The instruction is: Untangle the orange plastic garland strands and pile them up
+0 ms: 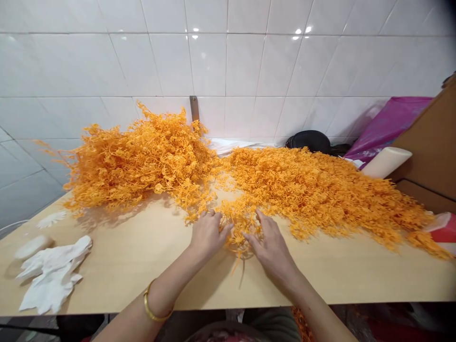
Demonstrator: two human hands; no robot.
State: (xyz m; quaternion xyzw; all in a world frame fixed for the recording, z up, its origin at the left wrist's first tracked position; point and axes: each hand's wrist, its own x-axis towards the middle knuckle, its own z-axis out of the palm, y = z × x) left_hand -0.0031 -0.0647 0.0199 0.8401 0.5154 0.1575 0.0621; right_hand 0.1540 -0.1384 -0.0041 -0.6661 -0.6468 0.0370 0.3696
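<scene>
Between my two hands lies a small clump of orange artificial foliage point(239, 223), its thin stems pointing toward me. My left hand point(208, 230) rests at the clump's left side, thumb apart from the bent fingers, fingertips partly hidden in the strands. On the right side, my right hand point(269, 237) has its thumb and fingers spread, touching or close to the strands. A tall, bushy heap of the same foliage point(138, 161) stands at the left. A longer, flatter pile of foliage point(320, 190) spreads across the right.
White tissues point(53, 270) and a pale rounded object point(33, 247) lie at the table's left point(131, 256). At the right are a cream-coloured cylinder point(386, 162), a purple bag point(388, 121) and a cardboard box point(427, 147). A black item point(309, 140) sits against the tiled wall point(245, 66).
</scene>
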